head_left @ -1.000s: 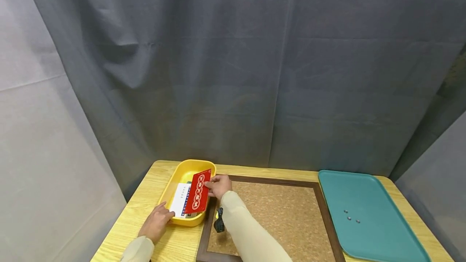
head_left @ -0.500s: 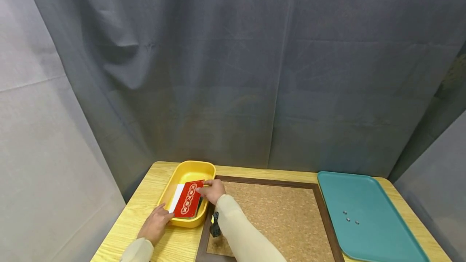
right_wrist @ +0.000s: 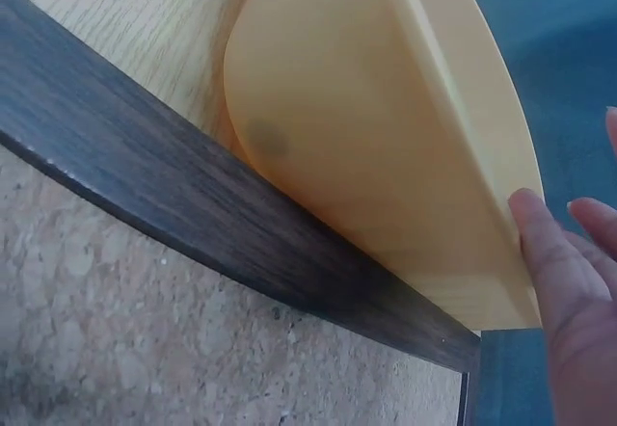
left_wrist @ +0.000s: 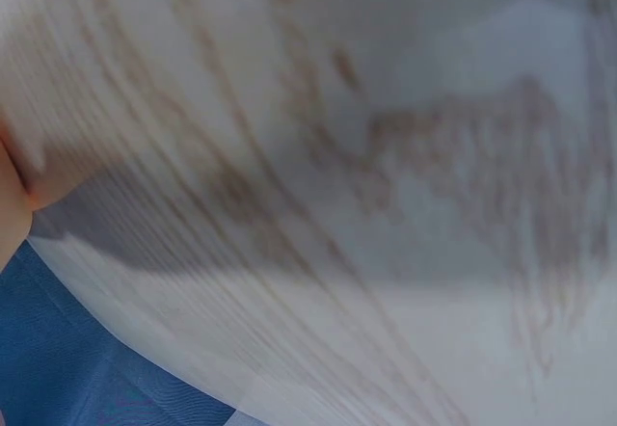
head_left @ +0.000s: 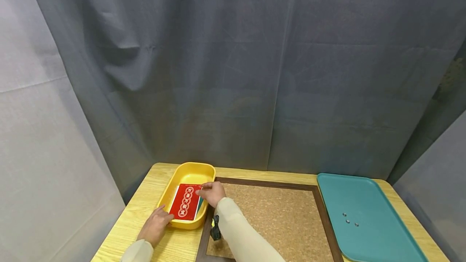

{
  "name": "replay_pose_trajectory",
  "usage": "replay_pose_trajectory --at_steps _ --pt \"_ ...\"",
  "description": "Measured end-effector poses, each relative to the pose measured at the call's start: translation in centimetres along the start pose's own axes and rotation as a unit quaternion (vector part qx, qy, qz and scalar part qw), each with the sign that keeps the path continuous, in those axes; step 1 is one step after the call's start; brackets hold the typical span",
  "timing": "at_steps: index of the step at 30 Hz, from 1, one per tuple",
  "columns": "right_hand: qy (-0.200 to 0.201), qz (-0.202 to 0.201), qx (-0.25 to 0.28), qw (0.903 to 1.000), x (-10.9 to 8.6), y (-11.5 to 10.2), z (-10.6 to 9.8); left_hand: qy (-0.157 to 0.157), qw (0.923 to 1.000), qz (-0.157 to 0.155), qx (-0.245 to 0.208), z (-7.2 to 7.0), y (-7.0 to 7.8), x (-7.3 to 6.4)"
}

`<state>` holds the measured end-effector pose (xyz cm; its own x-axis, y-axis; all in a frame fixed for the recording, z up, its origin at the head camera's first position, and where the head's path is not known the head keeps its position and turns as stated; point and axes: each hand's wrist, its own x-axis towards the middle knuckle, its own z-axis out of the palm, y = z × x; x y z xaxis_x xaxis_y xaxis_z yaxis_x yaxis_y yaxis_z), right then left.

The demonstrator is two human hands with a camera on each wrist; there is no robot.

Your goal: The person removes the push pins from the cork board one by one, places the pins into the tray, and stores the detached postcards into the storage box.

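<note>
A red envelope [head_left: 185, 202] with white Chinese characters lies in the yellow plastic bin [head_left: 194, 167]. White paper edges and a dark green edge show beneath it. My right hand [head_left: 214, 193] is at the bin's right rim, fingertips by the envelope's upper right corner. In the right wrist view, the thumb [right_wrist: 533, 228] touches the bin's rim and the fingers stand apart from it, with no paper visible between them. My left hand [head_left: 155, 223] holds the bin's near left corner, thumb by the envelope's lower edge. The left wrist view mostly shows tabletop, with a bit of hand at its left edge.
A cork board [head_left: 276, 217] with a dark brown frame [head_left: 255, 181] lies right of the bin, under my right forearm. Farther right, a teal tray [head_left: 367, 197] carries 3 small metallic pieces [head_left: 347, 221]. The wooden table [head_left: 125, 231] ends at a grey curtain behind.
The red envelope went left and down into the bin, from held above the white papers to lying on them. My right hand moved slightly left and down with it; my left hand stayed at the corner.
</note>
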<state>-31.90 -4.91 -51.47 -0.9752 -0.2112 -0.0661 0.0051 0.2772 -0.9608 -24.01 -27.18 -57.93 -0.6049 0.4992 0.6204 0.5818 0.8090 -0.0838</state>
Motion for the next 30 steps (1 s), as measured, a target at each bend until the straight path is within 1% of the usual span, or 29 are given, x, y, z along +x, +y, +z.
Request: replay_pose_trajectory --at_steps 4,10,18,23,25,27,29,30 --pt "0.0 -0.01 0.003 0.9999 0.2 0.2 -0.1 0.0 1.0 0.0 -0.002 0.0 0.0 0.2" --pt "-0.007 -0.007 0.02 0.9998 -0.1 -0.1 -0.5 0.002 1.0 0.0 0.007 0.1 0.0 0.4" --pt "-0.009 -0.015 0.02 0.9996 -0.4 -0.2 -0.8 -0.025 0.9995 -0.012 0.017 0.2 0.1 0.4" --pt "-0.016 -0.039 0.032 0.9986 -0.2 0.2 -1.2 -0.051 0.9984 -0.015 0.02 0.1 0.0 0.9" --pt "-0.017 -0.053 0.034 0.9979 -0.1 0.5 -1.6 -0.061 0.9979 -0.017 0.015 -0.1 0.0 1.1" --pt "-0.017 -0.07 0.035 0.9968 0.1 0.6 -2.2 -0.078 0.9966 -0.026 0.0 -0.2 0.0 1.5" --pt "-0.016 -0.083 0.03 0.996 0.3 0.7 -2.9 -0.112 0.992 -0.054 -0.023 -0.4 0.1 2.0" --pt "-0.014 -0.086 0.027 0.9959 0.3 0.7 -3.3 -0.132 0.988 -0.073 -0.035 -0.6 0.1 2.2"
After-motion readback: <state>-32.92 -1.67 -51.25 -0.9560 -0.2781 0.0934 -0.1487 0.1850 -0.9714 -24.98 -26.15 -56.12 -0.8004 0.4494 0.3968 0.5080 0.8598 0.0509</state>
